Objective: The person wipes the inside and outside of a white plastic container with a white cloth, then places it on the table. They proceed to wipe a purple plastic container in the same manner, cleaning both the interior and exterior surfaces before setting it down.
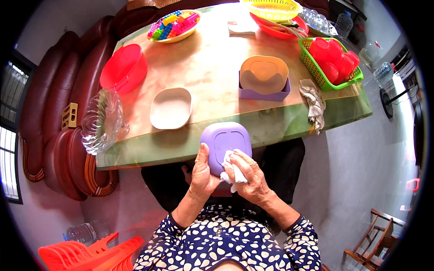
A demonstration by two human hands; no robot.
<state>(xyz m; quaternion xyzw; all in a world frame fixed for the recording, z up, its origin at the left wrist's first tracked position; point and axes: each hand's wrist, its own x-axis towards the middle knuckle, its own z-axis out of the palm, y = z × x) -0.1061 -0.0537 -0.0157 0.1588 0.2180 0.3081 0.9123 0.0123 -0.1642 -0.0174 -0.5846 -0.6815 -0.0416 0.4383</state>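
A purple plastic bowl (226, 135) is held bottom up over my lap, close to the table's near edge. My left hand (202, 174) grips its left side, the thumb along the outer wall. In my right hand (251, 180) is a bunched white cloth (229, 174), pressed against the base of the bowl. On the table beyond, a white bowl (171, 108) sits to the left. To the right, an orange bowl (264, 70) stands tilted in a purple square container (264, 95).
A red basin (124, 67) and a clear glass bowl (103, 122) line the left edge. At the right are a green basket (332, 86) of red cups and a crumpled striped cloth (313, 106). Farther back stand a dish of toy blocks (174, 25) and a yellow colander (273, 10).
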